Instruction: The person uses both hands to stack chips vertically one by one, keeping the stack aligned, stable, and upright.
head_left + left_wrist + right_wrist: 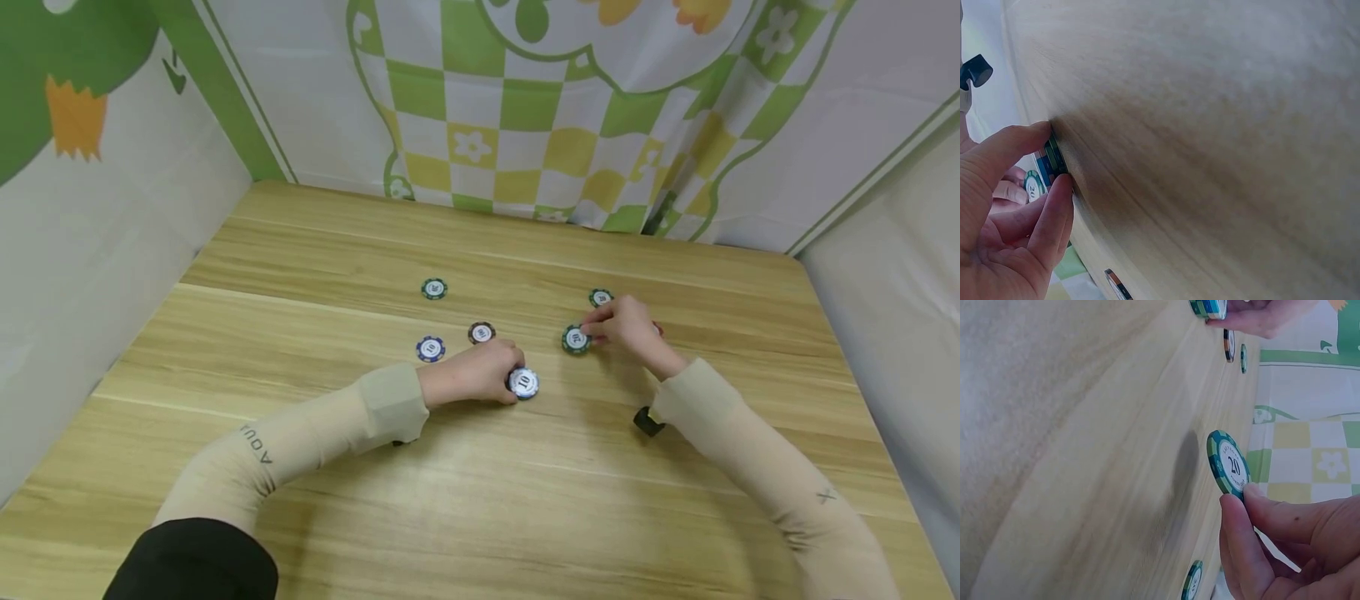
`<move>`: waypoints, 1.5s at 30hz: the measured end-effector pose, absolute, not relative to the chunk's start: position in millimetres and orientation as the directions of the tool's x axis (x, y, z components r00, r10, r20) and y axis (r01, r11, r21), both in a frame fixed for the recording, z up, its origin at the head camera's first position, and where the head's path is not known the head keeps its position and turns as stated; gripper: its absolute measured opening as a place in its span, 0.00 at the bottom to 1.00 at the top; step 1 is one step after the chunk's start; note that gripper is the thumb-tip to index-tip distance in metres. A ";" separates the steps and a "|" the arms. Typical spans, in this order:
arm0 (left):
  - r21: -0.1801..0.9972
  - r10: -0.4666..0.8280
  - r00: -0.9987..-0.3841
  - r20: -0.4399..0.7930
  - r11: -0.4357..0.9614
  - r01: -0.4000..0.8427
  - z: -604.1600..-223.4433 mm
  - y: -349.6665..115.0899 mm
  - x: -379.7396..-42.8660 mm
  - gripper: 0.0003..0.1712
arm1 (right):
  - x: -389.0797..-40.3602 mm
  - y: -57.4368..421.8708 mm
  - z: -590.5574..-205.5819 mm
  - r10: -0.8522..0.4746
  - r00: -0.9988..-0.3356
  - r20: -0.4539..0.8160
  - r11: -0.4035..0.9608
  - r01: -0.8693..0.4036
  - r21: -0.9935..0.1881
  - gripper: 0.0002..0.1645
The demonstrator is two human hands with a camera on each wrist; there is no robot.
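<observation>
My left hand (480, 371) grips a short stack of poker chips (524, 382) by its edge, thumb and fingers on opposite sides. The stack's top chip is light blue and white with a 10, and in the left wrist view green and blue edges show beneath it. To the right, my right hand (628, 329) pinches a green poker chip (1229, 464) marked 20 between thumb and fingers. That chip is tilted and held above the table, its shadow on the wood. Just behind the right hand lies another green chip (601, 297).
A blue chip (431, 349), a dark chip (482, 332) and a green chip (434, 288) lie flat to the left. A red chip (658, 328) is mostly hidden behind the right hand. Patterned cloth (510, 108) hangs along the back edge of the wooden table (525, 500).
</observation>
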State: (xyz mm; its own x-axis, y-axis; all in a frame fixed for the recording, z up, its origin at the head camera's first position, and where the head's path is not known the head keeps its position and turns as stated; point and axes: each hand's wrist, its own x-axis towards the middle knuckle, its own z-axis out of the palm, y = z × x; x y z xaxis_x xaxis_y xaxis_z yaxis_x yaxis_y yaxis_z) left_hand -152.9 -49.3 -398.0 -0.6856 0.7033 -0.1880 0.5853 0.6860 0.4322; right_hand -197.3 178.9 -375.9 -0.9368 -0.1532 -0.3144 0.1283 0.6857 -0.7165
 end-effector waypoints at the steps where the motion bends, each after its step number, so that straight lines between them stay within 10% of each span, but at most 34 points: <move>1: 0.432 0.704 -0.685 -0.188 0.686 0.586 -397.9 -49.3 -153.1 0.21 | -196.9 178.9 -375.6 -0.160 -0.933 -0.322 0.684 0.130 -0.717 0.13; 45: 0.431 0.715 -0.675 -0.182 0.675 0.598 -399.4 -48.1 -156.6 0.19 | -164.4 146.2 -385.1 -0.287 -0.839 -0.463 0.506 0.277 -0.816 0.13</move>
